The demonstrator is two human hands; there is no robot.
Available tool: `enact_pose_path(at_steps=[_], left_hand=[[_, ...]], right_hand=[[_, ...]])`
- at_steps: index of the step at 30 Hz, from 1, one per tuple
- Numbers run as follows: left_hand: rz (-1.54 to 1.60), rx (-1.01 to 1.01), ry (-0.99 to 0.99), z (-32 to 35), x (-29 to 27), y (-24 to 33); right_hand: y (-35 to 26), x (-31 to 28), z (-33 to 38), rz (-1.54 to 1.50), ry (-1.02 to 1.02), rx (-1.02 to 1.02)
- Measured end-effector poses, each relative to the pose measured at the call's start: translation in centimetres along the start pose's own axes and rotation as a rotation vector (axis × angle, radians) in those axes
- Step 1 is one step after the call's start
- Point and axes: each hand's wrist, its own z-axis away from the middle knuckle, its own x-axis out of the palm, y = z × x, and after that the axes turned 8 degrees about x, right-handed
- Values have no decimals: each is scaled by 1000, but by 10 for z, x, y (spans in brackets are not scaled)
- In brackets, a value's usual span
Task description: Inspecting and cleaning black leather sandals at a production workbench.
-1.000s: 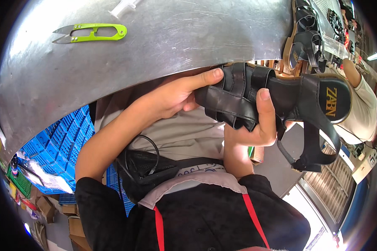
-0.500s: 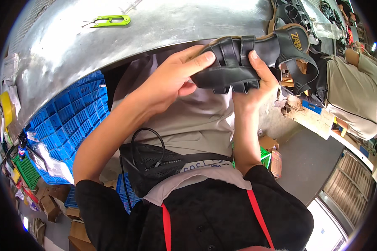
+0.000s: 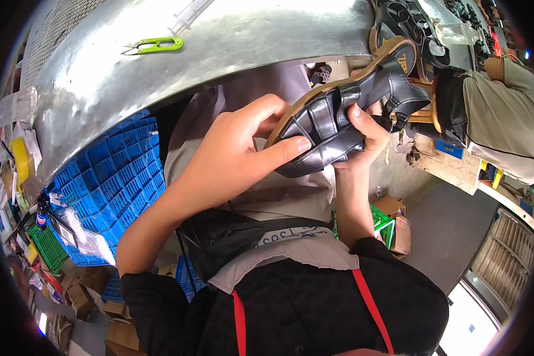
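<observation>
Between both my hands is a black strappy sandal (image 3: 323, 121) with a tan sole edge, tilted, its toe toward my left hand and its heel up to the right. My left hand (image 3: 249, 139) grips the toe end, thumb on the upper straps and the fingers partly hidden behind the sole. Around the middle of the sandal, near the ankle strap, my right hand (image 3: 365, 139) is closed with its thumb pressed on a strap. Green thread snips (image 3: 160, 45) lie on the metal table (image 3: 237, 47) beyond my hands.
More black sandals (image 3: 406, 24) sit on the table's far right. A clear syringe-like tube (image 3: 190, 16) lies behind the snips. Stacked blue crates (image 3: 113, 184) stand below the table at left. Another person's leg (image 3: 498, 124) is at the right, by a wooden board (image 3: 448, 169).
The sandal has turned so its toe points lower and its tan sole edge shows more. My left hand has shifted down with the toe, its thumb farther along the straps.
</observation>
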Motion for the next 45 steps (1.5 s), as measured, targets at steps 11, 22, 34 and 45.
enact_pose_path(at_steps=[11,22,34,45], left_hand=[[125,-60,55,-11,-5,-17],[241,-147,-8,-71,-12,-76],[653,-146,43,-80,4,-102],[598,-157,-113,-88,-14,-91]], right_hand=[[-2,11,7,164,112,-46],[-1,18,-18,523,234,-255],[6,35,-31,678,296,-376],[3,59,-25,879,395,-357]])
